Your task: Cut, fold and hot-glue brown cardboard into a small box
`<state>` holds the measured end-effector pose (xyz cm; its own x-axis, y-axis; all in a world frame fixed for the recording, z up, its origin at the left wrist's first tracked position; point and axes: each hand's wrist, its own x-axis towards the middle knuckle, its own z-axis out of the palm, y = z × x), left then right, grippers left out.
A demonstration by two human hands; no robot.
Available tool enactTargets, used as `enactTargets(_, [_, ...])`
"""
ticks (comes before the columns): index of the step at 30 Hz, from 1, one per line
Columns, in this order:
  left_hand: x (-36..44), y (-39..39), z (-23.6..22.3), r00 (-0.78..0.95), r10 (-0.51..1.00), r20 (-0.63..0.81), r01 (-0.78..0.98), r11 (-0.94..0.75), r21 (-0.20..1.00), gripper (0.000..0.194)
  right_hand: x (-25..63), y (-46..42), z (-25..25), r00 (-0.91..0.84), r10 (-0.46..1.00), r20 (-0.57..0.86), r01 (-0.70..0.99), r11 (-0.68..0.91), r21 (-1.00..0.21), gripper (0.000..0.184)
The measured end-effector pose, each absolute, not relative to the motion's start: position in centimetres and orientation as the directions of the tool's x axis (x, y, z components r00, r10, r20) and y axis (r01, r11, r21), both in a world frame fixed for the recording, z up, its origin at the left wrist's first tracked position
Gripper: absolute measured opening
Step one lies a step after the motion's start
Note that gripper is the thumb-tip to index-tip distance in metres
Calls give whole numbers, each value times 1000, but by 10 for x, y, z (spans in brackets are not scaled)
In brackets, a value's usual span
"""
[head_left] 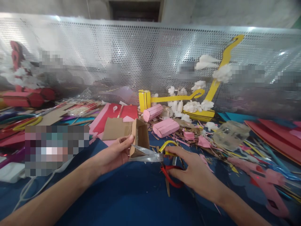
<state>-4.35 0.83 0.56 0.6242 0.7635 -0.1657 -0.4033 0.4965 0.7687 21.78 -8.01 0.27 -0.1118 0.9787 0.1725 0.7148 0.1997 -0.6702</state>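
My left hand pinches the near edge of a small open cardboard box, thumb on its side. In my right hand is a pair of scissors with one yellow and one red handle, its fingers through the loops. The blades are spread and reach the box's lower edge near my left fingertips, one blade above the other. Behind the box lies a flat cardboard piece. Two pink paper-covered blocks lie just beyond the scissors.
A pink glue gun lies at the right among sticks and scraps. Yellow cut-outs with white tufts stand by the perforated metal screen. Red sheets lie behind; a white cable runs at left on the blue tabletop.
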Motion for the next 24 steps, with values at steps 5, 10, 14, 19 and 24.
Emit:
enactTargets(5, [-45, 10, 4, 637, 752, -172, -397, 511, 762, 29, 215, -81, 5, -95, 981, 170, 700, 187, -689, 46])
enactTargets(10, [-44, 12, 3, 630, 754, -182, -392, 512, 764, 30, 214, -81, 6, -93, 983, 157, 684, 178, -707, 43])
enactTargets(14, [-45, 12, 2, 607, 771, -193, -374, 492, 787, 34, 215, -80, 5, -112, 979, 172, 697, 201, -688, 42])
enactTargets(19, [-45, 13, 2, 610, 771, -185, -385, 492, 781, 29, 218, -80, 0, -119, 975, 187, 699, 216, -681, 43])
enactTargets(24, [-45, 11, 4, 610, 770, -189, -391, 499, 773, 29, 219, -81, -5, -118, 968, 219, 689, 239, -685, 40])
